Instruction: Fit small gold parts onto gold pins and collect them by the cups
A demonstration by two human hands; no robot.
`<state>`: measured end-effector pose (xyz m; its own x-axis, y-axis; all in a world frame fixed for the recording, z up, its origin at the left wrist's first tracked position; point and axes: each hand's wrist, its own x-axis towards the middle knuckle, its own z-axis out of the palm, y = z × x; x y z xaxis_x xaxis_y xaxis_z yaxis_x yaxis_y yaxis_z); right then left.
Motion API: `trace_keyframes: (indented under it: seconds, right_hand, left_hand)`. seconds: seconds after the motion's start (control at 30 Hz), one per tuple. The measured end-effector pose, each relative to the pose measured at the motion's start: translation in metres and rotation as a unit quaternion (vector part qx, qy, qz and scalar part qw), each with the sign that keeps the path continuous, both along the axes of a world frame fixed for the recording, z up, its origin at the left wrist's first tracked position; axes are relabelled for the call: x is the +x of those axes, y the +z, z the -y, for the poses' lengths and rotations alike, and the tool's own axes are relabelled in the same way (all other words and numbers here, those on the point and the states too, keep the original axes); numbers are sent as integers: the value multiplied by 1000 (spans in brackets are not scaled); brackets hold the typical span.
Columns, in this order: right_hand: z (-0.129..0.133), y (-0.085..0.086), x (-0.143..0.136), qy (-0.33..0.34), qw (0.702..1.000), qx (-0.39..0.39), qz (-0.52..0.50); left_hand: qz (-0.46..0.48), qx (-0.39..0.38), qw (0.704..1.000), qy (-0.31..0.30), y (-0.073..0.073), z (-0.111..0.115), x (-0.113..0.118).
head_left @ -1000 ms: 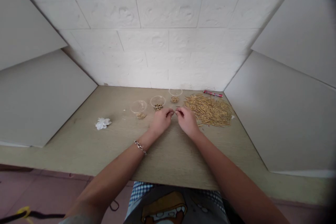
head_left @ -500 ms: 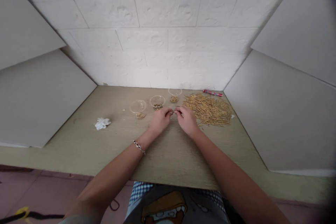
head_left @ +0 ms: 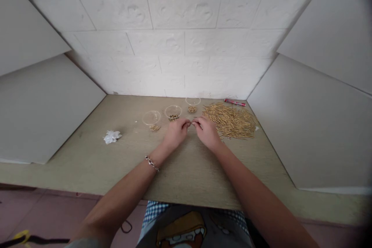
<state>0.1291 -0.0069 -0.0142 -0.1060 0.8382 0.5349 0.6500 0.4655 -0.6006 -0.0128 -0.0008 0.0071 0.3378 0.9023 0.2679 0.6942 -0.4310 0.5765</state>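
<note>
- Tiny thin piece (head_left: 191,123) between both hands' fingertips, over table (head_left: 188,178); details too small to tell.
- Left hand (head_left: 176,130): fingertips pinched closed on its left end.
- Right hand (head_left: 208,130): same pinch, right end.
- Heap of gold-coloured pins (head_left: 232,123) just beside right hand.
- Clear tubs (head_left: 173,116), small parts inside, near left hand.
- Red tube (head_left: 235,102) behind heap.

Just left of the pile (head_left: 232,123) of pins, the right hand (head_left: 207,132) and left hand (head_left: 176,132) pinch a tiny part (head_left: 191,123) – its shape too small to tell. Three clear tubs (head_left: 173,106) stand farther left of the pile, a red tube (head_left: 235,102) lies behind it – and tissue (head_left: 112,136) far to its left.
</note>
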Motion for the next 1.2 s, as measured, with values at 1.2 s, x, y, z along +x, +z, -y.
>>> trace_keyframes:
  seconds: [1.2]
  right_hand:
    - [-7, -1, 5, 9, 992, -100, -76]
  left_hand:
    - [44, -45, 998, 13, -2, -6, 1]
